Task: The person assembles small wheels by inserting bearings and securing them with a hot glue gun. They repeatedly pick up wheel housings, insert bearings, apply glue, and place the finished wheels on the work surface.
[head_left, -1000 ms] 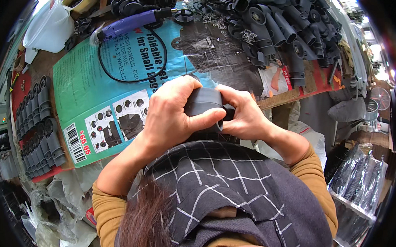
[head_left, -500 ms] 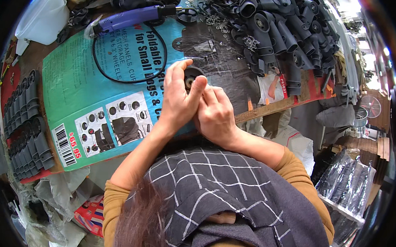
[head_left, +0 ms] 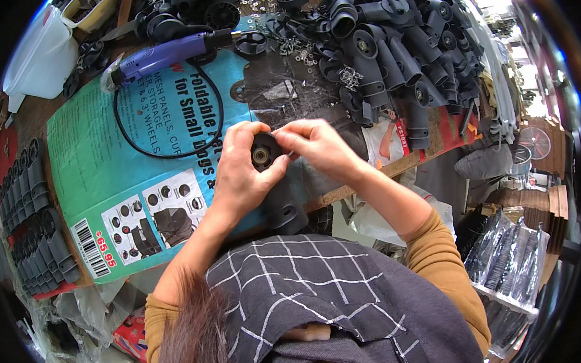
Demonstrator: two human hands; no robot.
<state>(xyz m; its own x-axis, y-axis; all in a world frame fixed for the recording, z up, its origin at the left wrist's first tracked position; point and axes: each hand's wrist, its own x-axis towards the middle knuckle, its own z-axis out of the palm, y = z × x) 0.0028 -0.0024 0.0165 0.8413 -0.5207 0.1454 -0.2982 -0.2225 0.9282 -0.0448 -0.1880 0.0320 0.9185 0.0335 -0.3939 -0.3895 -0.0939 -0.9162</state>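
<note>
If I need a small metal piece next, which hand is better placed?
Probably the right hand: it is nearer the scattered metal pieces, while the left hand holds the dark round part.

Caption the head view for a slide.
Left hand holds a dark plastic part, right hand at its rim; a purple tool lies beyond.

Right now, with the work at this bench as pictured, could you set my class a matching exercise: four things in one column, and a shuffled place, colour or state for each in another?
Things
1. left hand
2. power tool
3. cable
4. parts pile

Places, colours, states
a. looped over the printed sheet
b. gripping a round-ended dark part
c. heaped toward the upper right
d. mostly purple

Right pairs: 1-b, 2-d, 3-a, 4-c
</note>
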